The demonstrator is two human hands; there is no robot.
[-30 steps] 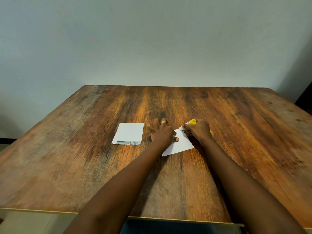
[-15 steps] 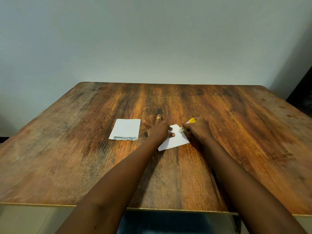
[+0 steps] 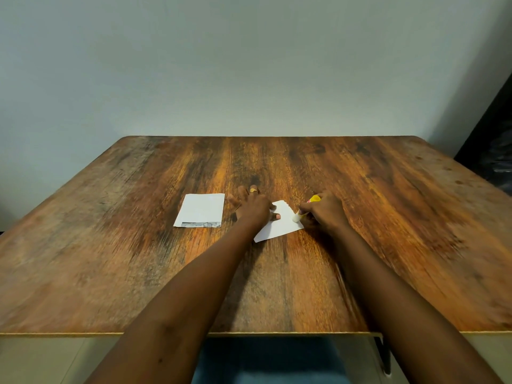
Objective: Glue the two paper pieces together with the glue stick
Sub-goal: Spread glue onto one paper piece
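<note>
Two white paper pieces lie on the wooden table point(image 3: 138, 259). The left paper point(image 3: 201, 209) lies free, with a printed strip along its near edge. The right paper point(image 3: 279, 225) lies tilted under my hands. My left hand point(image 3: 253, 207) rests flat on its left part, fingers spread, a ring on one finger. My right hand point(image 3: 324, 212) grips a yellow glue stick point(image 3: 306, 207), whose white tip touches the paper's right edge.
The table stands against a plain pale wall point(image 3: 249, 65). A dark object point(image 3: 493, 139) stands past the table's right far corner. Below the near table edge there is a blue surface point(image 3: 266, 361).
The glue tip has slid nearer along the right paper's right edge, from its far corner. The left hand stays pressed on the paper. The camera has shifted slightly.
</note>
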